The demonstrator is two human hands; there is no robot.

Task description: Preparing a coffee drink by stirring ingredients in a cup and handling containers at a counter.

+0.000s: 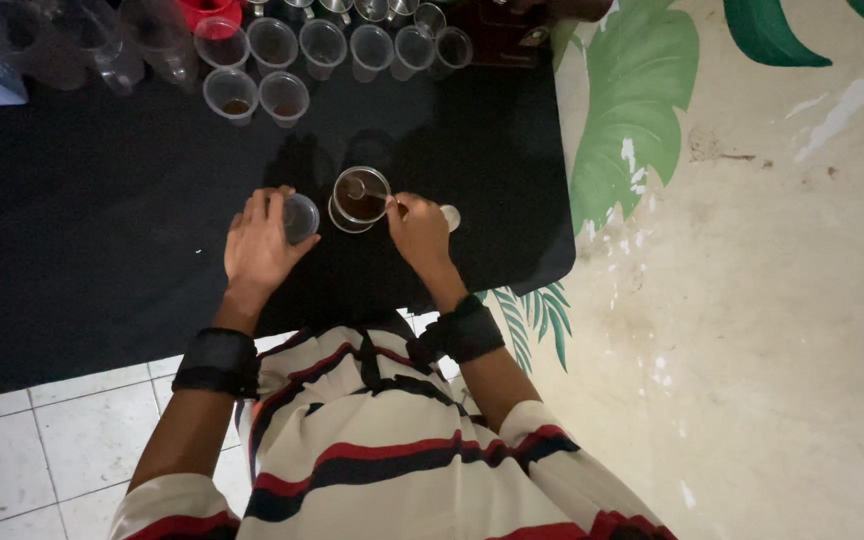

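A clear cup (360,198) with dark brown liquid stands on the black table (92,230) in front of me. My right hand (418,230) holds a spoon (370,192) whose bowl dips into that cup. A small pale round object (450,216) peeks out just right of this hand. My left hand (258,242) grips a small clear plastic cup (300,216) just left of the cup with liquid. Both wrists wear black bands.
Several clear plastic cups (324,44) stand in rows at the table's far edge, two (256,96) with a little brown liquid. A red container (210,14) and a dark box (500,34) sit behind them. A painted wall lies right, white floor tiles below.
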